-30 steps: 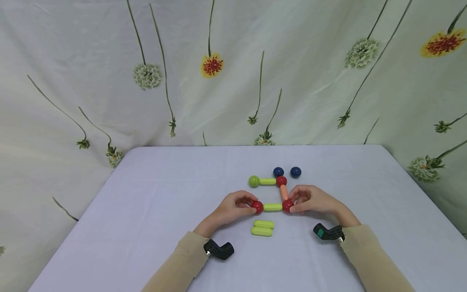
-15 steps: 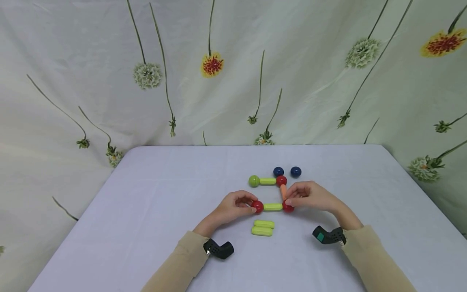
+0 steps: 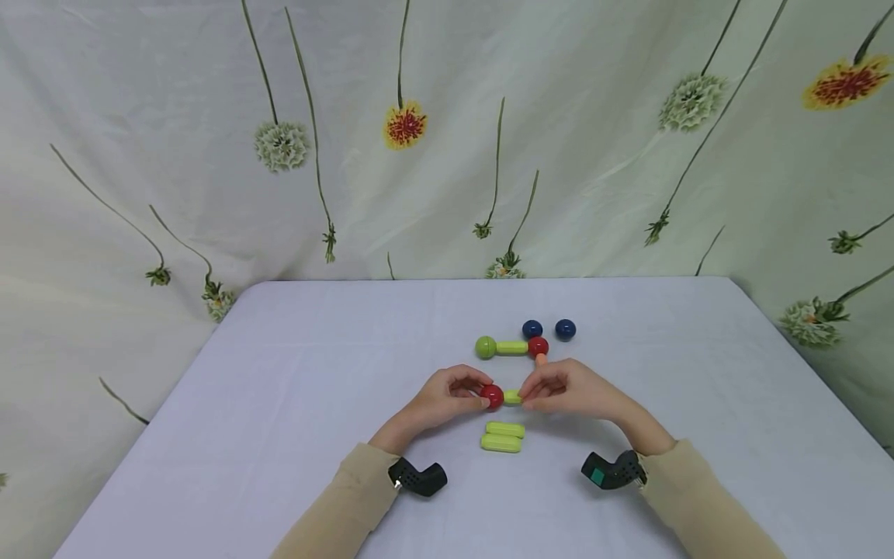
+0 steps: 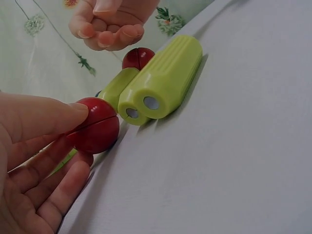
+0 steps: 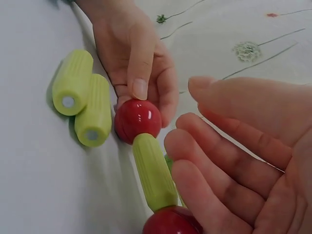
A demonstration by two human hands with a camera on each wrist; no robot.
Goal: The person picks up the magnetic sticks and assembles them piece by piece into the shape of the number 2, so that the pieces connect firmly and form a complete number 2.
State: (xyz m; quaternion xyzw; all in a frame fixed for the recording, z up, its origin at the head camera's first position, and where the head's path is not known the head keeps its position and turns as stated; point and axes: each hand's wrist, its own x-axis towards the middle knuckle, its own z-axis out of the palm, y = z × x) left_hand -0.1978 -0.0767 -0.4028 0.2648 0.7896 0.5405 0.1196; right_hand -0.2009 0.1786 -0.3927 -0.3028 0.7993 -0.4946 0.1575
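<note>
My left hand [image 3: 447,396] pinches a red ball [image 3: 492,397] between thumb and fingers. From that ball a yellow-green rod [image 5: 155,170] runs to a second red ball [image 5: 170,223], hidden behind my right hand in the head view. An orange rod [image 3: 541,359], mostly covered, leads back to a third red ball [image 3: 538,346]. Another yellow-green rod [image 3: 512,348] joins it to a green ball [image 3: 485,347]. My right hand [image 3: 576,392] hovers over the near rod's right part, its fingers loosely bent and apart from the thumb, with nothing between them.
Two loose yellow-green rods lie side by side in front of the chain, the nearer rod [image 3: 500,442] showing a grey end disc in the wrist views. Behind stand a dark blue ball [image 3: 532,329] and another blue ball [image 3: 565,329]. A flowered cloth [image 3: 447,210] hangs behind the table.
My right hand has come off the right-hand red ball and moved left over the near rod. The left hand has kept its hold, and the chain looks unmoved.
</note>
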